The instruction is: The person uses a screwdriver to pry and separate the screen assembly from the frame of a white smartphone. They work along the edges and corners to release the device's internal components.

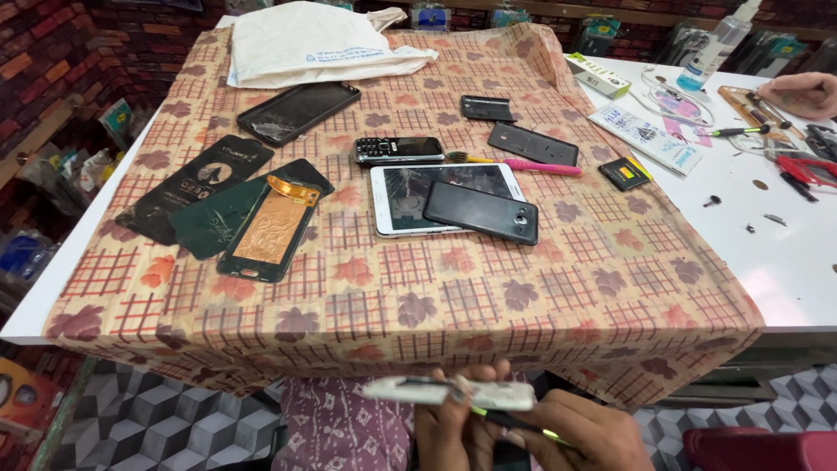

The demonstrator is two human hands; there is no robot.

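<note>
Low in the head view, below the table's front edge, my left hand (449,423) grips a white phone frame (449,392) held flat and seen edge-on. My right hand (580,432) holds a thin tool with a yellow-green handle (514,423) whose tip rests against the frame's underside. On the patterned cloth (453,288) lie a white tablet with a cracked screen (410,196) and a black phone (481,212) resting on its corner.
A keypad phone (398,150), a pink-handled brush (523,164), black back covers (532,144), a dark screen panel (298,112), flat packages (196,187), a copper-coloured panel (270,227) and a white bag (314,39) are on the cloth. Another person's hand (802,92) and tools lie at far right.
</note>
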